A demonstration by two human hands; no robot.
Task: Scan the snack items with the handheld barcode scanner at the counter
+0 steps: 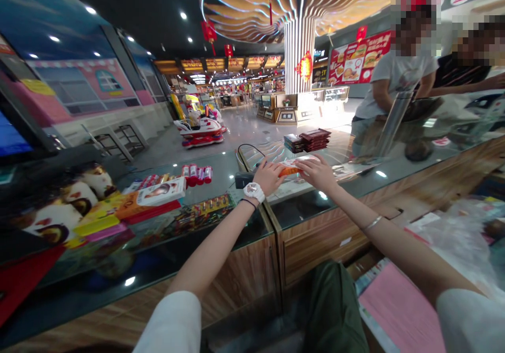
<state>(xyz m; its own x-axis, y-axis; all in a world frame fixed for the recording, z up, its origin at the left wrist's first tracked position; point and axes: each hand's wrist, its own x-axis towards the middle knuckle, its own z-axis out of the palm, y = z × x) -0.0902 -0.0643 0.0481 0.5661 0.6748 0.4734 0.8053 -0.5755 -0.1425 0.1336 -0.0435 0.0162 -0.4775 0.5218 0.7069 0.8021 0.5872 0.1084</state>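
An orange and white packet (291,170) is held between both hands above the glass counter (288,205), near its centre. My left hand (268,177), with a white watch on the wrist, is closed on the packet's left end. On the right end, my right hand (317,173) grips it with bent fingers. A small black device (243,180) with a cable lies just left of my left hand. Beyond the hands, stacks of dark red packets (314,139) rest on the counter.
Red-capped tubes (197,174) and colourful boxes (152,199) lie on the left counter. A metal post (394,121) rises at the right, near two people (404,74). Below right are a pink sheet (400,311) and clear plastic bags (461,237).
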